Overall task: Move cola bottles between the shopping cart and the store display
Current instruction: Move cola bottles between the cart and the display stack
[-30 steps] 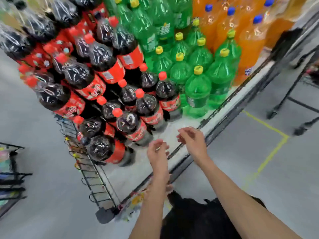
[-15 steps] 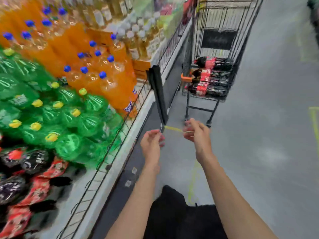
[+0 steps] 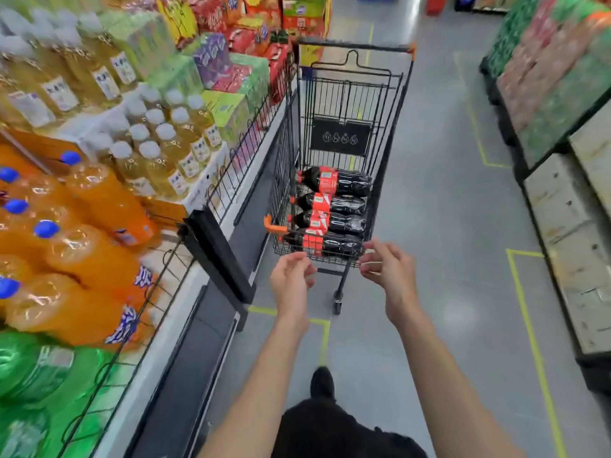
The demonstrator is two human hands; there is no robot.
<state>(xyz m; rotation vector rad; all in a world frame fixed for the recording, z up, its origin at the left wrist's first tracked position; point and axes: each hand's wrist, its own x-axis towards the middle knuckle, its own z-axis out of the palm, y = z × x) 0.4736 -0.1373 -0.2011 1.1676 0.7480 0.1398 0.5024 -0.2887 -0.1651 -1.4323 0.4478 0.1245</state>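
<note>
Fingers (image 3: pixel 372 259) loose near red-labelled cola bottles (image 3: pixel 332 213)

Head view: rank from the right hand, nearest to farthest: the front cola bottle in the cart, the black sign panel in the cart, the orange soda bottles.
From the right hand:
1. Front cola bottle, lying in the cart just left of the fingertips.
2. Black sign panel, up on the cart's far wall.
3. Orange soda bottles, on the display shelf far to the left.
</note>
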